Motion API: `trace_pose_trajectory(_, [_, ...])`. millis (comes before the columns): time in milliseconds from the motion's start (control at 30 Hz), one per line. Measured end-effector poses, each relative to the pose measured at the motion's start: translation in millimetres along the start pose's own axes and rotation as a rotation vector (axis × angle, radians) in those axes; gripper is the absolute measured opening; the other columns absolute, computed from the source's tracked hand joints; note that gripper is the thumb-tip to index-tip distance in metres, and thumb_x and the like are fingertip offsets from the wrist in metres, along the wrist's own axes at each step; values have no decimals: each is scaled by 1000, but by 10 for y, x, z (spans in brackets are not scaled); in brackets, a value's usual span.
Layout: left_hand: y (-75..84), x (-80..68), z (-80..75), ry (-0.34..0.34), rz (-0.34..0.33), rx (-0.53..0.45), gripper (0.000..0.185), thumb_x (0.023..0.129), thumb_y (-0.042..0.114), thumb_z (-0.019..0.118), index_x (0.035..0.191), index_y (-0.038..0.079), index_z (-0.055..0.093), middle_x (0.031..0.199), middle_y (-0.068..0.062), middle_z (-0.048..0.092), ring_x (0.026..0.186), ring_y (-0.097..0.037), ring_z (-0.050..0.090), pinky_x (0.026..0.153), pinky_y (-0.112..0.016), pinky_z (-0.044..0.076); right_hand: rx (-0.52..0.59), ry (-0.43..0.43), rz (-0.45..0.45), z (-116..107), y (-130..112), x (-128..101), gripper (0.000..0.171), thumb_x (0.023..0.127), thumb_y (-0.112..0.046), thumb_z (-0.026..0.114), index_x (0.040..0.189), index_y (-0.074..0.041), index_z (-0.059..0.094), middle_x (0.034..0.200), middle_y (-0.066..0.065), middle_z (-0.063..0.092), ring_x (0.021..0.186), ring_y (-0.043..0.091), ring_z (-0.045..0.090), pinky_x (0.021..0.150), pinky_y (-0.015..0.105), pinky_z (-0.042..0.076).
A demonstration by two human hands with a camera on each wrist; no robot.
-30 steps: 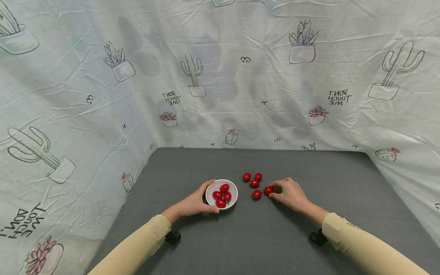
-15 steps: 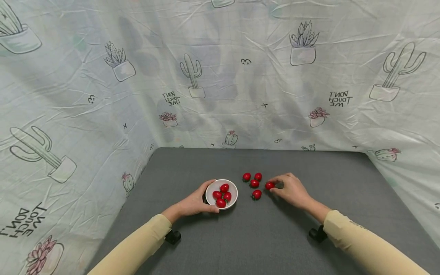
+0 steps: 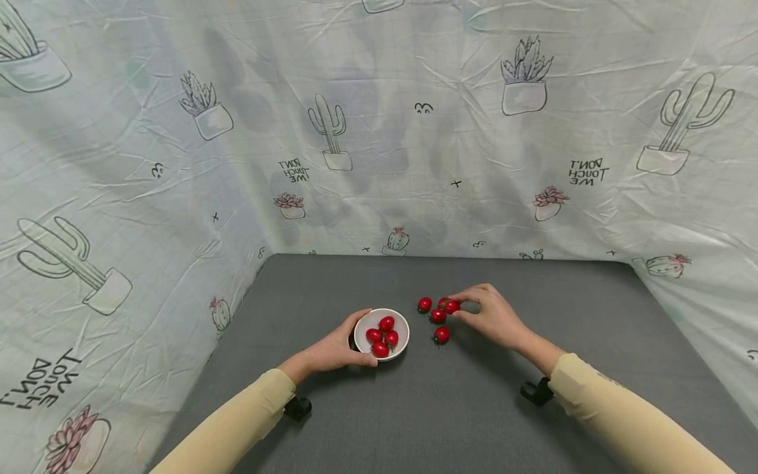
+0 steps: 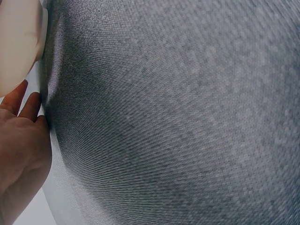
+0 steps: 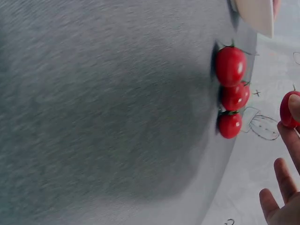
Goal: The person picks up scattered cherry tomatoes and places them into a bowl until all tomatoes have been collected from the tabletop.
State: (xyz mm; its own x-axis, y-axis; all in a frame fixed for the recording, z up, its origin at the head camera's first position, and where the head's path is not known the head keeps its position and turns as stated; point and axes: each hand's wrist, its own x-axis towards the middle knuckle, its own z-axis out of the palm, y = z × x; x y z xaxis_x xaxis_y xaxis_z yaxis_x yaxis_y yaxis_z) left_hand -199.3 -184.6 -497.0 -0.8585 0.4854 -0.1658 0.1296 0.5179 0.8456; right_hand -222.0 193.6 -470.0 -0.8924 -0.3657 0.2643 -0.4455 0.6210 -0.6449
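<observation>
Fingertips of the right hand (image 3: 494,317) pinch a cherry tomato (image 3: 452,307), lifted at two o'clock from the white bowl (image 3: 401,345); the left hand (image 3: 331,350) cups that bowl, steadying it.

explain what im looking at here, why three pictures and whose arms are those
No machine here: the arms belong to a person wearing three cameras. The wide picture comes from a camera on the head, looking down at a grey table with cactus-print cloth hung around it. The other two come from cameras strapped to each wrist, so they show the table very close and at an odd angle.

The left hand holds the rim of a small white bowl with four cherry tomatoes in it. The right hand pinches one cherry tomato in its fingertips; the right wrist view shows it raised off the table. A few loose tomatoes lie on the table between the bowl and that hand.
</observation>
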Motion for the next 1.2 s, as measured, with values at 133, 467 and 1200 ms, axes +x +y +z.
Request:
trace_pose_trajectory(133, [1,-3,-1,1,-2,2,108,77,41,91,161,23,24,159,-2,34,143,-21,35,115,-49,29,23,-18,-31,14,-109,65,33,93,-23,78,126,-18,74,121,0,70,127,28,48,97,58,44])
trace_pose_trajectory(467, [-5,-11,7,-4,-2,17,107,78,43,89,161,24,24,160,-2,32,143,-21,34,115,-49,31,43,-67,-97,145,-351,225,33,94,-26,78,126,-18,75,119,-3,69,122,23,48,94,54,45])
trace_pose_trajectory(1200, [-6,4,14,-21,-25,-15,110,80,45,88,162,22,19,160,-3,32,141,-20,38,113,-49,33,28,-279,-245,371,-601,423,31,96,-25,75,127,-23,74,120,-9,65,120,18,46,92,47,50])
